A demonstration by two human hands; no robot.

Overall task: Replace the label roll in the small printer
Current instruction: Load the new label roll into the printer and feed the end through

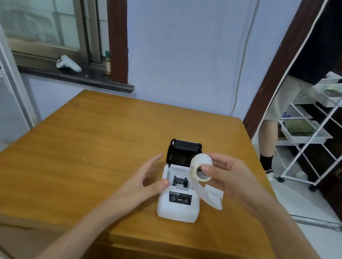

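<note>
A small white printer (177, 207) stands on the wooden table (96, 139), its black lid (181, 152) swung up and back. The open paper bay (180, 180) shows a black holder inside. My right hand (231, 180) holds a white label roll (199, 166) just above the bay's right side, and a loose strip of labels (211, 196) hangs from it down beside the printer. My left hand (145, 181) hovers with fingers spread at the printer's left side, thumb close to the casing, holding nothing.
A person's legs (271, 132) stand in the doorway at the right, next to a white wire rack (327, 137) with trays. A white game controller (68, 63) and a bottle (108, 62) rest on the window sill beyond the table.
</note>
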